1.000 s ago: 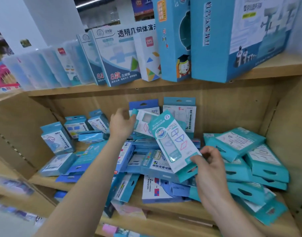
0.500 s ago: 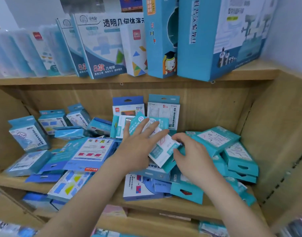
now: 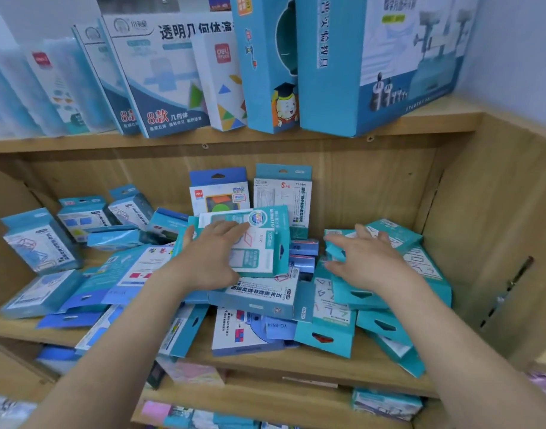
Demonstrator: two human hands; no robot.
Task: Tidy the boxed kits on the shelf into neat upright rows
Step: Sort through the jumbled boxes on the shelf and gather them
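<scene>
The left hand (image 3: 212, 258) lies flat, fingers straight, on a teal-and-white kit box (image 3: 262, 246) atop the heap on the shelf (image 3: 265, 365), clasping nothing. The right hand (image 3: 369, 263) is spread and loose over the teal boxes (image 3: 426, 267) just beyond its fingers, holding none. Under both palms the kits lie slanted and overlapping, some overhanging the shelf edge nearer the wrists. Pressing or dragging here would likely slide the lower ones off the front; the upright boxes (image 3: 282, 196) past the left fingertips could also topple
</scene>
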